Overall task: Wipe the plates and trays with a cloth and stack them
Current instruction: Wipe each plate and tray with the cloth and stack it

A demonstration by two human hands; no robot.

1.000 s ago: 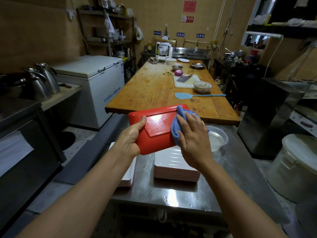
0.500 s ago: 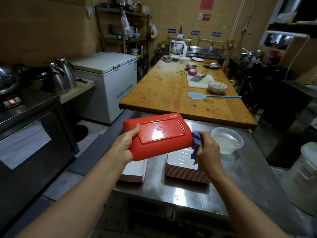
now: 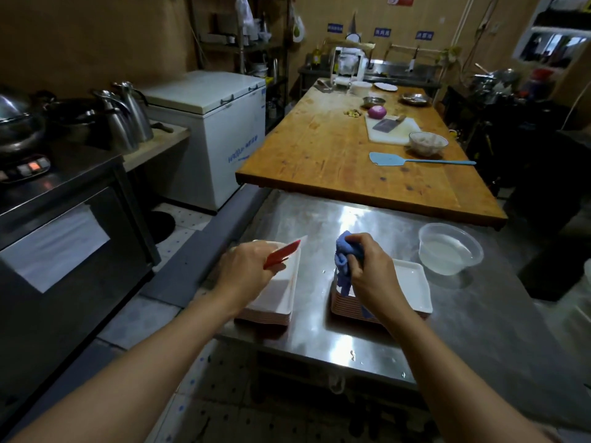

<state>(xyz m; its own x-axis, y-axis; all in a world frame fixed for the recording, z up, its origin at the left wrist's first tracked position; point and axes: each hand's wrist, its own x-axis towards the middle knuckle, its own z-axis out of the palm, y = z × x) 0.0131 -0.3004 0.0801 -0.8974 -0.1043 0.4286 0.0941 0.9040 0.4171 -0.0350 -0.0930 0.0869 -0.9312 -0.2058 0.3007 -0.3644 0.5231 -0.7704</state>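
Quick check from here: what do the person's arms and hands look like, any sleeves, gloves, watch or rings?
Both forearms are bare as far as the frame shows: no sleeves in view. The left hand and right hand wear no gloves. No watch, bracelet or ring shows on either wrist or on the visible fingers.

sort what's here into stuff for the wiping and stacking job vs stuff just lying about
Job:
red tray in left hand
blue cloth in right hand
left stack
right stack

Lying about:
tub
swatter
cleaver
onion
kettles
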